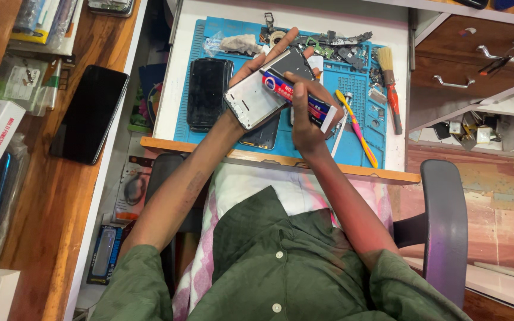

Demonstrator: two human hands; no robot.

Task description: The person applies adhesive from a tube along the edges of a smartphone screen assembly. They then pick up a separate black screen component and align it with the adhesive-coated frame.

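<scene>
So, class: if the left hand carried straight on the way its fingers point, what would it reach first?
The left hand, under the phone frame, points up and to the right. It would probably meet the small loose parts at the blue mat's far edge; depth is unclear.

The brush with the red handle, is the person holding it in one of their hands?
No. The brush lies on the blue mat, apart from both hands; the right hand holds a glue tube, the left hand a phone frame.

Blue work mat point(361, 148); red-blue glue tube point(295, 98); silver phone frame point(252, 104); green shirt point(281, 267).
</scene>
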